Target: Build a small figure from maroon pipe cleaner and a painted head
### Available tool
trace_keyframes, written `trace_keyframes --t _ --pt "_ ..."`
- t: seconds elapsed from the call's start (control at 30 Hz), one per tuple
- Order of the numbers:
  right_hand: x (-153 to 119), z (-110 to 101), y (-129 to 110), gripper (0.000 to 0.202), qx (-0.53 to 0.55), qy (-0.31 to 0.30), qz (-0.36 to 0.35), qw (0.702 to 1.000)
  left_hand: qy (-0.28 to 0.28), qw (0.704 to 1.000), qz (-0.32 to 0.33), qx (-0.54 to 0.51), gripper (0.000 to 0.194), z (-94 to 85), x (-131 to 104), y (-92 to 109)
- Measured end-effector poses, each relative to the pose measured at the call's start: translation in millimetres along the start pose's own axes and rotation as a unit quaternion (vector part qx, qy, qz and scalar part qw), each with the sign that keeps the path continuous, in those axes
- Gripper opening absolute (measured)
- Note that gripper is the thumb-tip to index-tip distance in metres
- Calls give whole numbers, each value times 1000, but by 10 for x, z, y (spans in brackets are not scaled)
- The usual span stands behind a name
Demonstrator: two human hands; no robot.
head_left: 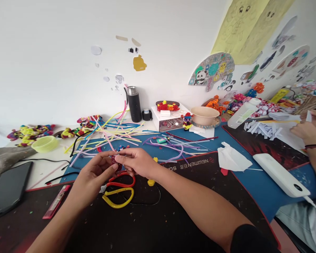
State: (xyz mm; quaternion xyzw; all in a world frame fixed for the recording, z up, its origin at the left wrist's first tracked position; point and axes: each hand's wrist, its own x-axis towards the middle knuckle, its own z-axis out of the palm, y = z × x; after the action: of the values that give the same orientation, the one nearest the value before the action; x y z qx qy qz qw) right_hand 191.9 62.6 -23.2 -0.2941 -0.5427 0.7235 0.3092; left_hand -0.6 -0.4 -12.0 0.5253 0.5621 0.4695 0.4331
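Observation:
Both hands meet over the black desk mat (173, 218). Between the fingertips of my left hand (93, 174) and my right hand (137, 161) is a small dark red pipe cleaner piece (113, 160), mostly covered by the fingers. My left fingers and thumb are closed on it from the left, while the right thumb and fingers pinch it from above and the right. Just under the hands lie scissors (118, 203) with one red and one yellow handle loop; their blades are hidden. Loose pipe cleaners (121, 131) in many colours spread behind the hands.
A black thermos (135, 105) stands at the wall beside a white box (171, 123). At left lie a phone (10, 188) and a red lead case (56, 202). A white power bank (281, 174) lies at right, near another person's hands (310, 130) with paper strips.

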Motion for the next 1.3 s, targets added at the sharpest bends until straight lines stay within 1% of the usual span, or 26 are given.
trace_keyframes --t 0.07,0.13,0.27,0.33,0.4,0.53,0.67,0.77,0.87,1.13,1.3 --pt "-15 10 -25 50 -1 0 6 1000 -5 1000 -4 -12 59 -11 14 -14" --pt "-36 17 -67 47 6 0 16 1000 -12 999 -12 -49 60 -26 27 -32" --pt "-62 20 -145 37 45 3 31 999 -29 986 -56 -153 69 -42 25 -44" --pt "-63 21 -163 32 59 4 34 998 -38 980 -79 -178 67 -33 14 -29" --pt "-61 21 -174 34 58 10 41 997 -45 977 -97 -186 64 -16 4 -8" --pt "-53 12 -195 40 46 36 50 997 -36 977 -108 -179 65 9 -4 17" --pt "-39 -4 -197 34 36 51 31 998 -20 986 -87 -139 69 -9 3 39" --pt "-26 -8 -170 35 32 56 25 998 -29 993 -72 -84 70 -7 10 77" --pt "-11 -5 -126 42 38 53 19 998 -36 996 -63 -59 70 27 12 106" --pt "-28 24 -84 42 17 44 15 999 -24 995 -62 -74 62 63 -6 93" --pt "-27 49 -75 47 15 52 20 998 -38 992 -60 -102 54 91 -11 117"
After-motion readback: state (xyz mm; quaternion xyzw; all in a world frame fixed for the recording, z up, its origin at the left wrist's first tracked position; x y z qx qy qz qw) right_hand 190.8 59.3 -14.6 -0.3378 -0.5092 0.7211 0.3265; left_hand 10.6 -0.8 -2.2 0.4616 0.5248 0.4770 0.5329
